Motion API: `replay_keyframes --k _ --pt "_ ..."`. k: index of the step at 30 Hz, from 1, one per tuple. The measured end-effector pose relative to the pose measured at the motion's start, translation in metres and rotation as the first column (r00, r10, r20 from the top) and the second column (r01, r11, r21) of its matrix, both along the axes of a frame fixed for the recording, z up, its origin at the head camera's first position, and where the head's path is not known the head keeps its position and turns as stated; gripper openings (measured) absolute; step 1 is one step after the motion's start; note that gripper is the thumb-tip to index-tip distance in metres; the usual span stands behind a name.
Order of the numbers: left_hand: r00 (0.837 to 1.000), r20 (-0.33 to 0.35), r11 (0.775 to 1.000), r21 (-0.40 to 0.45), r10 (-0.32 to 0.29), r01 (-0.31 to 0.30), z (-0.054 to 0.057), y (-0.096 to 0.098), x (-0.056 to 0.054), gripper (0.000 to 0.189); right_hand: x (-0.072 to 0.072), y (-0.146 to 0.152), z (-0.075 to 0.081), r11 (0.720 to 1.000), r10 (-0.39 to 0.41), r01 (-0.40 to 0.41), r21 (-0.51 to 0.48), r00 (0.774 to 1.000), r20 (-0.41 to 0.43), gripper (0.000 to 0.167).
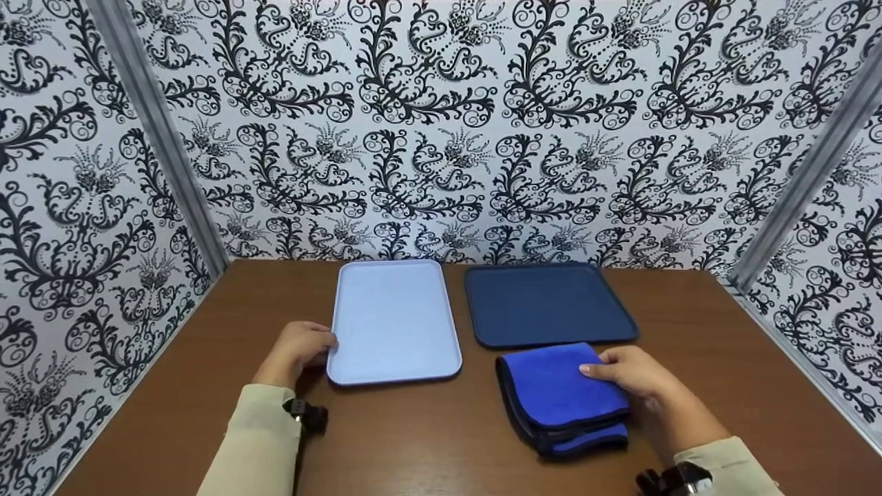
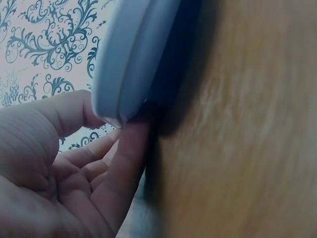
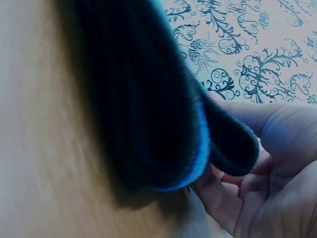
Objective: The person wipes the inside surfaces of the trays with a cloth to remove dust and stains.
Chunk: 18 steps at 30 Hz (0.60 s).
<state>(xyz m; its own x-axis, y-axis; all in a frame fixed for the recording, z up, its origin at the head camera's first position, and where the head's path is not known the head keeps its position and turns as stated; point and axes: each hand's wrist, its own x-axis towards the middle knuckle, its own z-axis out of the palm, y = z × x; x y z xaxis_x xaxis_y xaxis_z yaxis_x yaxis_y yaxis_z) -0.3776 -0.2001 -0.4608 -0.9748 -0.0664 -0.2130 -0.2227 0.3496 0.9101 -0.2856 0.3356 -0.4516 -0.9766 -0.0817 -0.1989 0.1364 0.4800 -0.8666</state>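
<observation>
My left hand (image 1: 303,348) grips the left edge of a light blue tray (image 1: 393,320), thumb over the rim and fingers beneath it. The left wrist view shows the tray's edge (image 2: 131,64) pinched between thumb and fingers, tilted a little off the wood. On the right, a folded blue cloth (image 1: 561,386) with black edging is held by my right hand (image 1: 637,372), thumb on top and the other fingers under its right side. The cloth's folded layers (image 3: 158,109) hang in loops beside the fingers in the right wrist view.
A dark blue tray (image 1: 548,303) lies at the back right, just behind the cloth. Both trays and the cloth are over a brown wooden table (image 1: 413,441). Patterned black-and-white walls (image 1: 441,138) enclose its back and sides.
</observation>
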Motion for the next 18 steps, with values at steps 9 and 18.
replay_keyframes --k 9,18 --pt "0.998 0.066 0.985 0.170 -0.023 0.011 -0.0033 -0.0002 0.0003 0.026 -0.0017 0.0029 -0.0021 0.940 0.065 -0.009 -0.341 0.986 0.155 0.013" --pt "0.992 0.063 0.912 0.404 -0.109 0.074 -0.0031 0.0020 -0.0026 0.008 -0.0025 0.0040 -0.0053 0.833 0.162 -0.059 -0.550 0.977 0.141 0.018"
